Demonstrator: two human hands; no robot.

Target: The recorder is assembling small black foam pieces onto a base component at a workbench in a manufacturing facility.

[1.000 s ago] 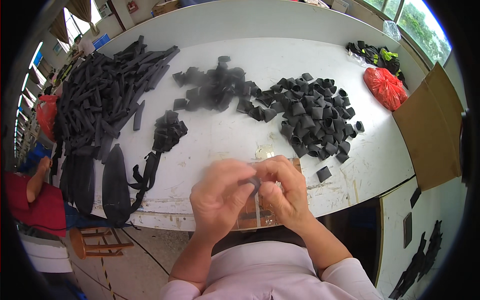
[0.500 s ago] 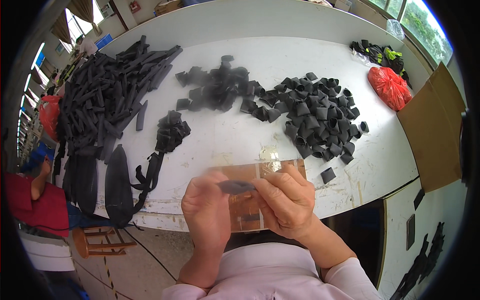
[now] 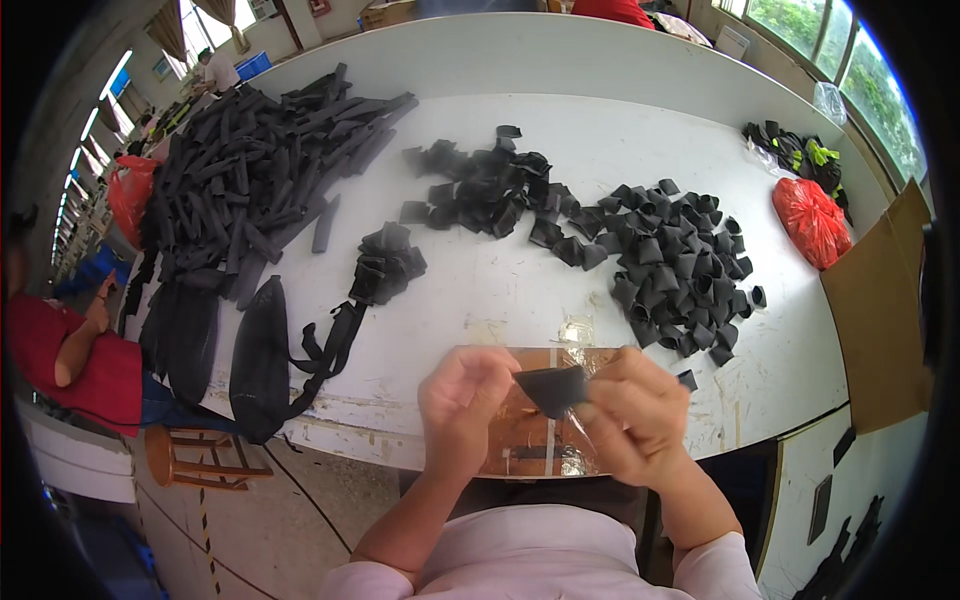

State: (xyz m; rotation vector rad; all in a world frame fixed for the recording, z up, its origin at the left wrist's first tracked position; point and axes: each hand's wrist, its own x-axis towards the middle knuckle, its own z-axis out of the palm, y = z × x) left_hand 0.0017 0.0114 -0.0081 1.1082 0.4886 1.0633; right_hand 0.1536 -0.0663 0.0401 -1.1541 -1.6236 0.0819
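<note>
In the head view, the left hand (image 3: 462, 405) has its thumb and forefinger pinched together at the left corner of a small black cloth piece (image 3: 556, 390). The right hand (image 3: 638, 415) is curled, its fingers and thumb closed on the right edge of the same piece. The cloth is held up between the two hands – above a brown board (image 3: 522, 425) with clear tape across it, at the near edge of the white table (image 3: 470, 290).

Beyond the right hand lies a heap of short black loops (image 3: 680, 265), with a looser dark pile (image 3: 490, 185) to its left. Long black strips (image 3: 240, 190) are heaped at the far left, and a small black bundle (image 3: 388, 262) lies nearer the left hand. A red plastic bag (image 3: 810, 222) sits on the right – just beside a cardboard sheet (image 3: 880, 310).
</note>
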